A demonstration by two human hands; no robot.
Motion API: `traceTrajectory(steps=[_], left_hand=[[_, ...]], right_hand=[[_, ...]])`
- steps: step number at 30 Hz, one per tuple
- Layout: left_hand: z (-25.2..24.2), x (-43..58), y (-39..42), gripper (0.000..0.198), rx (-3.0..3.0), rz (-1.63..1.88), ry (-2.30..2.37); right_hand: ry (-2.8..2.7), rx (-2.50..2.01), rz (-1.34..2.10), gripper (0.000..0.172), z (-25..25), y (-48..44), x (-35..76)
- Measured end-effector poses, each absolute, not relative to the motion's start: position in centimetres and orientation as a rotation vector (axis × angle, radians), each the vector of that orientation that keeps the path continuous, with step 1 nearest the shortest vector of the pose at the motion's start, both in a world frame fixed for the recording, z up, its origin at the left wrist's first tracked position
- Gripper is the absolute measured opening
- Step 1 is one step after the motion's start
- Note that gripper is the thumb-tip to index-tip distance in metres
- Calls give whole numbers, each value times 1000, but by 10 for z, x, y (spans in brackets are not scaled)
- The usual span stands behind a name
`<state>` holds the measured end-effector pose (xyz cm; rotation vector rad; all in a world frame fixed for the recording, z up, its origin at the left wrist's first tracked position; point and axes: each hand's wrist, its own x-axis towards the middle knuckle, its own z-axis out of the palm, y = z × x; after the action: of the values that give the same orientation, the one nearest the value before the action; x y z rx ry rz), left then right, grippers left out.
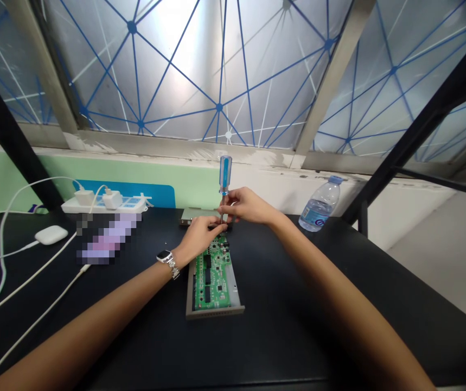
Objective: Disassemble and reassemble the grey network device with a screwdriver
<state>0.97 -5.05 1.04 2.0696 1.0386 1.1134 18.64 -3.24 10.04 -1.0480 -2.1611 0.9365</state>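
A screwdriver (225, 175) with a clear and blue handle stands upright, its shaft pointing down at the far end of a green circuit board (215, 271). The board lies in a shallow grey-beige metal casing (215, 313). My right hand (244, 206) pinches the screwdriver's shaft below the handle. Beside it, my left hand (200, 234) reaches over the board's far part, fingers closed near the tip of the shaft; what they grip there is hidden. Behind the left hand sits a flat metal box-like part (187, 216).
A water bottle (321, 205) stands at the back right by a black slanted frame bar (403, 136). On the left are a white power strip (131, 206) with chargers, a white earphone case (51, 234), a pixelated purple item (108, 241) and several white cables.
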Motion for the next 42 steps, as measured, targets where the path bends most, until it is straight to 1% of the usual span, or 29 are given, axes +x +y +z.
traceTrajectory(steps=[9,21,23,27,29,37,42], left_hand=[[15,0,-48,27,2086,989,924],[10,7,-43,27,2072,1029,920],[9,9,-43,26,2041,1042,913],[9,11,-43,23,1927,1051,870],[11,10,-45,22,1903,1040,866],[20,-4,-47,22,2004,1005,891],[15,-2,-45,22,2026,1054,943]], right_hand=[[-2162,-1061,1083,18,106,-30,195],[-2123,-1007,1282,19,106,-36,188],[-2130,-1013,1253,19,104,-37,185],[-2132,-1044,1022,14,100,-36,184],[-2150,-1054,963,14,100,-35,186],[-2182,-1053,1099,11,106,-33,193],[-2190,-1056,1156,15,108,-35,191]])
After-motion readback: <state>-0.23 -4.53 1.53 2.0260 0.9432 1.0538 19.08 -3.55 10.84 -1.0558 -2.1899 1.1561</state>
